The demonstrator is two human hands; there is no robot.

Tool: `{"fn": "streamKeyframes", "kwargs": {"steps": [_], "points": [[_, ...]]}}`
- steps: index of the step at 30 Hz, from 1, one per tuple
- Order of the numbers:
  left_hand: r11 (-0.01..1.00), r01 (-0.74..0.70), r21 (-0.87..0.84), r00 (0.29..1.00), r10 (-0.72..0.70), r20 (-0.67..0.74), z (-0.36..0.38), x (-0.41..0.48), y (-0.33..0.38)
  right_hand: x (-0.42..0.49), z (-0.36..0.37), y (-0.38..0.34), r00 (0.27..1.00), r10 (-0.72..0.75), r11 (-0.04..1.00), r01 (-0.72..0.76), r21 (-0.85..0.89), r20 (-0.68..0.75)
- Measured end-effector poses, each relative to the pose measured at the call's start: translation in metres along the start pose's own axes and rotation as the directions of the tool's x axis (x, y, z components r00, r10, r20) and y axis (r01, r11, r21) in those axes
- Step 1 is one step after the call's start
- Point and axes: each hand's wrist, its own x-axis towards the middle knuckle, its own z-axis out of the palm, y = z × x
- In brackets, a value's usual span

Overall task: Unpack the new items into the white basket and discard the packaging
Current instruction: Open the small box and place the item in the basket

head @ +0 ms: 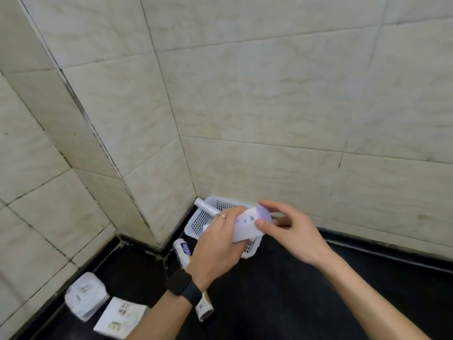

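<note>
The left hand grips a white-and-purple box, and the right hand pinches its end. Just beneath them sits the basket, with a tube poking over its rim. Packets lie on the tabletop near the left wrist.

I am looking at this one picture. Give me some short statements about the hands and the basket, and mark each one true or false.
The left hand holds a lilac box above the white basket. True.
The basket stands on the black counter by the tiled wall. True.
The right hand lies flat on the counter. False: it pinches the box's end.
The black watch is on the right wrist. False: it is on the left wrist.
</note>
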Motion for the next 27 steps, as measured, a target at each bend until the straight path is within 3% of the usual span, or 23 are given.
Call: {"fn": "streamKeyframes", "kwargs": {"steps": [7,14,17,19,21,24,27], "points": [[0.981,-0.136,0.141,0.991,0.137,0.003,-0.007,0.002,0.027,-0.022,-0.014,-0.007,0.993,-0.052,0.998,0.048,-0.035,-0.106],[0.999,-0.034,-0.032,0.999,0.033,-0.015,-0.005,-0.012,0.037,-0.030,-0.030,-0.003,0.971,-0.015,0.974,0.069,0.217,-0.239],[0.990,-0.139,0.000,0.988,0.138,-0.064,-0.001,-0.016,0.040,-0.035,-0.030,0.004,0.965,-0.004,0.987,0.046,0.155,-0.264],[0.979,-0.197,0.052,0.979,0.199,-0.043,0.000,-0.017,0.043,-0.038,-0.029,0.007,0.961,0.045,0.976,0.017,0.217,-0.274],[0.962,-0.242,0.126,0.970,0.244,-0.002,0.002,-0.018,0.046,-0.039,-0.027,0.012,0.957,0.113,0.963,-0.039,0.267,-0.268],[0.956,-0.253,0.151,0.967,0.250,0.040,0.004,-0.020,0.048,-0.039,-0.027,0.025,0.958,0.176,0.973,-0.134,0.189,-0.226],[0.951,-0.257,0.169,0.966,0.249,0.067,0.004,-0.021,0.049,-0.041,-0.026,0.028,0.955,0.274,0.943,-0.244,0.228,-0.110]]}}
